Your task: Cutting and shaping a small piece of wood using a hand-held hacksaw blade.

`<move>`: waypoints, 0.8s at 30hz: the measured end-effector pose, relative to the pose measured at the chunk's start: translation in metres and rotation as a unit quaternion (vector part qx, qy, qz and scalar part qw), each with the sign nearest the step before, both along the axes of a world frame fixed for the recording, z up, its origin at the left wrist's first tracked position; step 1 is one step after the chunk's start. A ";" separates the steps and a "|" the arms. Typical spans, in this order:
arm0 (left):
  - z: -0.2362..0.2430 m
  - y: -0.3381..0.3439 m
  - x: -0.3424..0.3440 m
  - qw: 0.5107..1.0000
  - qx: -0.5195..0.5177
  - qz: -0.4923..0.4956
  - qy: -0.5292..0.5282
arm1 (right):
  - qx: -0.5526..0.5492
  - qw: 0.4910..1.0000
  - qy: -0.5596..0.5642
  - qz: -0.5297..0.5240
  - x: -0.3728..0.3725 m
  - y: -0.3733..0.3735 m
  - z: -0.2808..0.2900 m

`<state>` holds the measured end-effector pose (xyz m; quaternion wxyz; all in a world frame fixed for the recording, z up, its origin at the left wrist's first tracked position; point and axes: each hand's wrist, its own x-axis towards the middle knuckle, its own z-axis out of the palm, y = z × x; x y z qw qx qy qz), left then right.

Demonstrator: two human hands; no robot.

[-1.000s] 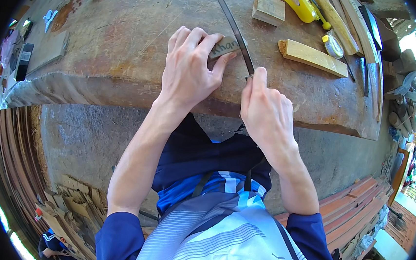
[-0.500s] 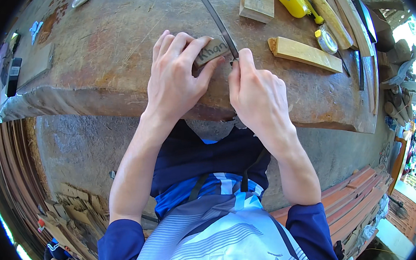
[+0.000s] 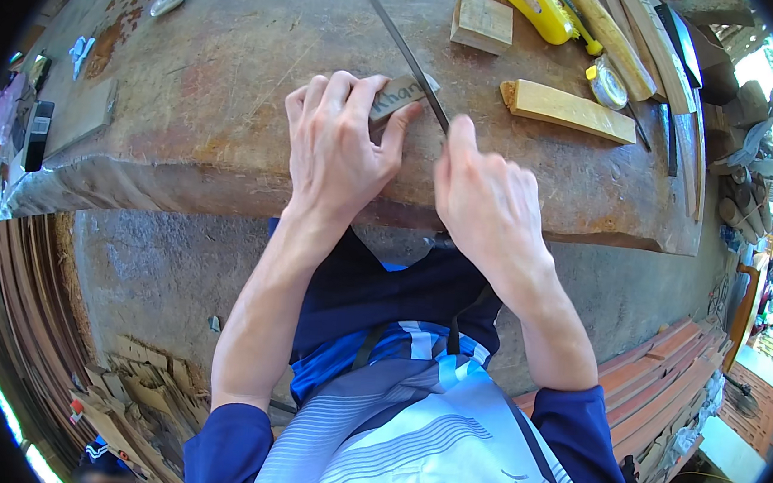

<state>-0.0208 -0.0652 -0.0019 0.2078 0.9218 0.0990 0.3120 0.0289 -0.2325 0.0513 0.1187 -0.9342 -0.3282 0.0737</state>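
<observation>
My left hand [image 3: 342, 143] presses a small wooden block [image 3: 398, 99] with dark handwriting on it against the workbench [image 3: 235, 93], gripping it between thumb and fingers. Closed around the near end of a long, narrow metal blade [image 3: 404, 50] is my right hand [image 3: 489, 181], slightly blurred. The blade slants up and to the left across the block's right end. Whether it is a file or a saw blade, I cannot tell; its handle is hidden in my fist.
Right of my hands lie a squared wooden stick [image 3: 571, 111], a wooden block [image 3: 483, 23], a tape measure [image 3: 607, 84] and a yellow-handled tool [image 3: 536, 8]. Long wood strips [image 3: 664, 59] line the bench's right side. Timber [image 3: 657, 381] is stacked below on the right.
My right hand has drawn the blade slightly toward me and to the right across the block. My left hand still holds the block; the whole view has shifted slightly.
</observation>
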 end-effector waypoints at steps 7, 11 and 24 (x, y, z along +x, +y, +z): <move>0.000 0.001 0.003 0.999 -0.040 0.020 0.001 | 0.001 0.999 0.037 -0.028 -0.074 -0.107 0.010; -0.002 0.009 0.004 0.997 -0.062 0.050 -0.005 | 0.113 0.993 -0.001 -0.017 -0.063 -0.100 0.017; 0.002 0.000 0.001 1.000 -0.007 0.004 0.013 | 0.047 0.998 0.018 0.046 0.026 0.017 0.004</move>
